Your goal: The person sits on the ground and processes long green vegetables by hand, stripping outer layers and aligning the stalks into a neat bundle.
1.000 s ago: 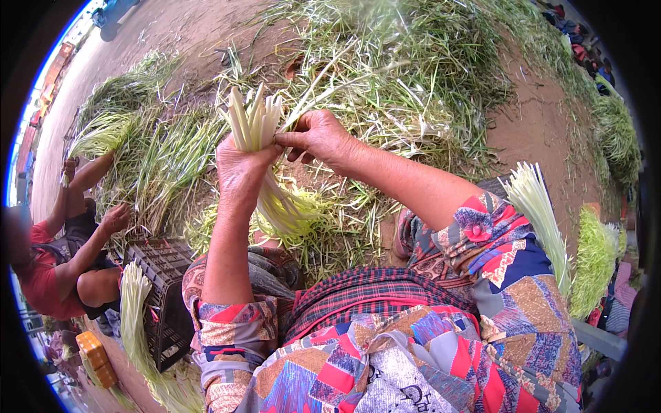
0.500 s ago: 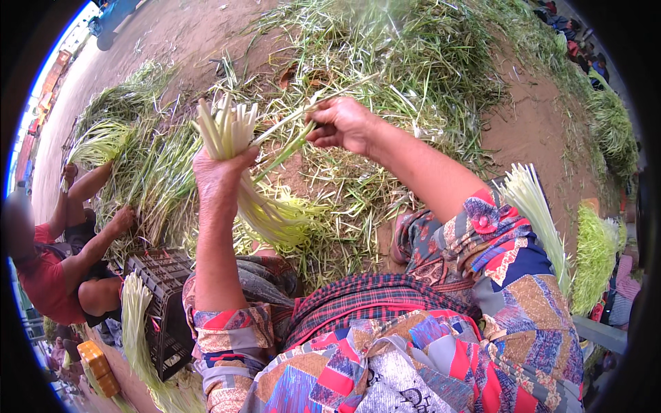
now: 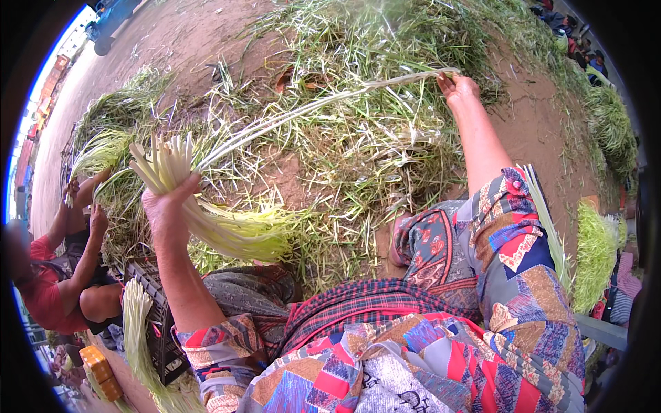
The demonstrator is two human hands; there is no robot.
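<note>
My left hand (image 3: 166, 206) is wrapped around a thick bunch of pale vegetable stalks (image 3: 237, 230). Their white cut-looking ends stick up past the thumb, and yellow-green leaves droop to the right. My right hand (image 3: 460, 88), stretched far out to the right, pinches the tip of a long pale strand (image 3: 310, 107). That strand runs taut across the view to the bunch in my left hand; where it joins the bunch cannot be made out exactly. The exact kind of vegetable is unclear.
Trimmed leaves (image 3: 385, 158) litter the ground ahead. A dark plastic crate (image 3: 165, 337) stands at my left, with a stalk bundle (image 3: 136, 310) against it. Another bundle (image 3: 547, 220) lies by my right arm. A co-worker in red (image 3: 58, 289) sits at left, handling stalks.
My right hand has swung out to the right and away, drawing the strand out long. My left hand has moved left and slightly down with the bunch.
</note>
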